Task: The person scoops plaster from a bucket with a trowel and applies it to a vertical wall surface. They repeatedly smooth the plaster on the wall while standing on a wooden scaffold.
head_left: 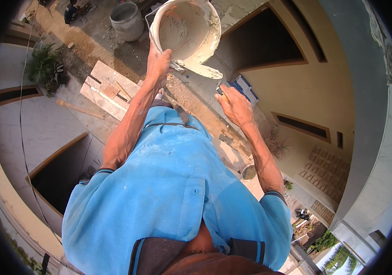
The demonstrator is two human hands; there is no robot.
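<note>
A pale bucket (215, 34) with a wire handle and wet grey plaster (177, 32) inside is held up at the top of the view. My left hand (159, 64) is closed on the bucket's near-left edge, by the wire handle; its fingertips are partly hidden. Below the bucket's near-right rim, my right hand (237, 106) is wrapped round the handle of a trowel. The trowel's blade (205, 70) is coated with plaster and lies against the rim or just under it; I cannot tell which.
Down to the left stands a dusty wooden platform (106, 73) with scraps of wood on it. A large grey drum (127, 23) and another person (71, 11) are on the ground beyond. A yellow wall (319, 91) rises on the right, and a thin cable (21, 114) hangs at the left.
</note>
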